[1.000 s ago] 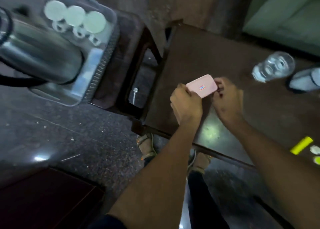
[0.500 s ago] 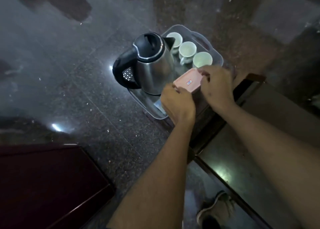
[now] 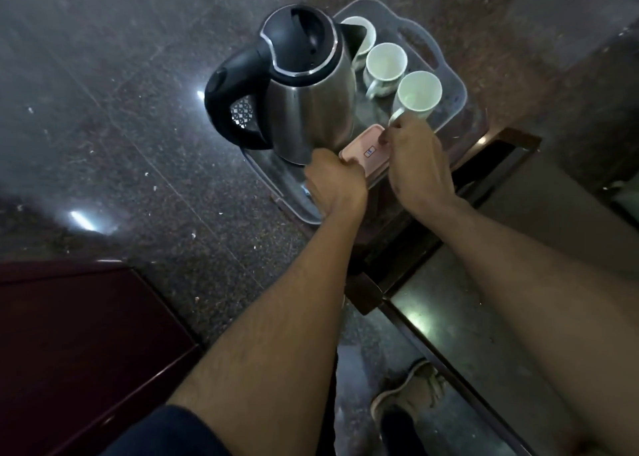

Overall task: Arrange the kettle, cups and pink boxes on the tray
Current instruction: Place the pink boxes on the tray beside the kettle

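A clear plastic tray (image 3: 453, 85) rests on a dark wooden stand. On it stands a steel kettle (image 3: 311, 110) with a black lid and handle, and behind it three white cups (image 3: 386, 62) stand in a row. A pink box (image 3: 366, 151) lies low over the tray's near part, right beside the kettle's base. My left hand (image 3: 335, 182) grips its near end and my right hand (image 3: 418, 162) grips its right side, fingers curled on the edge. Whether the box touches the tray floor I cannot tell.
A dark speckled stone floor (image 3: 138, 144) spreads to the left. A maroon cabinet (image 3: 76, 345) sits at the lower left. A dark glossy table (image 3: 484, 334) runs along the right, and a sandalled foot (image 3: 408, 397) shows below.
Both hands carried the pink box from the dark table over to the tray and lowered it beside the kettle. The camera swung from the table toward the tray.
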Motion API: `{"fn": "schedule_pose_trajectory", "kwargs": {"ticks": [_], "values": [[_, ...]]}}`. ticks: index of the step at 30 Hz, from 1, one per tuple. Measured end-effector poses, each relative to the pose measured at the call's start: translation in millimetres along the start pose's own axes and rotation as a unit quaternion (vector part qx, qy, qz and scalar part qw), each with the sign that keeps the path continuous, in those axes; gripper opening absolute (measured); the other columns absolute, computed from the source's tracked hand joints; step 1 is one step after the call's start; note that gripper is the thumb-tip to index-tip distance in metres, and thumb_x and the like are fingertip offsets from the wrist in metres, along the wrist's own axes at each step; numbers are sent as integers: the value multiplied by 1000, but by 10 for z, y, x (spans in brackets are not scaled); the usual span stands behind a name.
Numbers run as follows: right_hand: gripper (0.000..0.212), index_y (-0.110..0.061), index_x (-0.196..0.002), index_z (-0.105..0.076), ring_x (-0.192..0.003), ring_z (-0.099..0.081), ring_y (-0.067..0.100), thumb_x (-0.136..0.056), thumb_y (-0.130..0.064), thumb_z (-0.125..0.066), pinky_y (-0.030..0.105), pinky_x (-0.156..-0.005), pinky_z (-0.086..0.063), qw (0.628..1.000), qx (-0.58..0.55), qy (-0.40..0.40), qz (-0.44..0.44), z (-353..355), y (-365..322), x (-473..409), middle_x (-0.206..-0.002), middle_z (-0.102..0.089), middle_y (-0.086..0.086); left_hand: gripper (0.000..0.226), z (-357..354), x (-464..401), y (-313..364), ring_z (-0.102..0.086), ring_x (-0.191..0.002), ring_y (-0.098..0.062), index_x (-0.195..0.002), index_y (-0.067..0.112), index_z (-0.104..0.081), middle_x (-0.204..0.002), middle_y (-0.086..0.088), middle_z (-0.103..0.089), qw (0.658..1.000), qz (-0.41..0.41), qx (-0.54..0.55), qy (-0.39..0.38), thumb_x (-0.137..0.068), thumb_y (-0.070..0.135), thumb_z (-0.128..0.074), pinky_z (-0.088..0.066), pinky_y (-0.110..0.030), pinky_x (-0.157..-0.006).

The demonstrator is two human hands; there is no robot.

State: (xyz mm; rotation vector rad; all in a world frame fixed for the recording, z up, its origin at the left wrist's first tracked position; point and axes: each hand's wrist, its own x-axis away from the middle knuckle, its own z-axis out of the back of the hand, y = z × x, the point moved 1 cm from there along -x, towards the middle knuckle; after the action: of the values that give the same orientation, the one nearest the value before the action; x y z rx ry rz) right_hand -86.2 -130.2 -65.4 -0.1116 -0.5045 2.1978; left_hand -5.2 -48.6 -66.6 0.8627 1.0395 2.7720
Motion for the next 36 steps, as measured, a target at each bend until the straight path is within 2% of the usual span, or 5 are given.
{"fn": "schedule_pose_trajectory", "kwargs": {"ticks": [7,12,21,27,36], "values": [[19,-8,-100,-69,-106,-59,35,-91,-9,-52,41,-77,-54,996,-31,67,41,141,-3,68,-107,-63,14,32,92,71,7,-69,-115,-38,-119,6,-76,-119,-21,-75,994,3,-42,104,-95,26,-65,-50,-38,-93],[42,-11,-116,-71,-108,-56,26,-87,9,-48,37,-86,-55,991,-32,115,-61,344,714,566,-114,-61,6,26,-27,731,-33,-69,-100,-26,-104,6,-75,-100,-8,-77,971,-157,-52,174,-97,26,-60,-41,-30,-91],[33,-12,-111,-72,-109,-60,38,-88,2,-54,43,-90,-50,930,40,47,-362,558,2935,3136,-113,-65,14,19,-1708,2775,-704,-70,-107,-36,-101,17,-77,-105,-13,-76,963,-156,-156,-153,-100,31,-64,-54,-38,-93],[28,-5,-105,-71,-104,-64,47,-84,4,-56,48,-81,-53,853,14,32,-520,732,3636,4934,-111,-68,22,24,-2406,4008,-1391,-65,-119,-39,-112,14,-73,-124,-15,-70,907,-103,-249,-324,-98,33,-66,-51,-38,-99],[40,-14,-124,-69,-110,-67,41,-90,-4,-51,45,-92,-53,820,-153,46,-549,300,3591,5590,-120,-71,16,34,-2695,4693,-1975,-66,-119,-44,-118,13,-75,-126,-19,-71,886,-114,-327,-308,-99,38,-62,-53,-43,-99]]}}
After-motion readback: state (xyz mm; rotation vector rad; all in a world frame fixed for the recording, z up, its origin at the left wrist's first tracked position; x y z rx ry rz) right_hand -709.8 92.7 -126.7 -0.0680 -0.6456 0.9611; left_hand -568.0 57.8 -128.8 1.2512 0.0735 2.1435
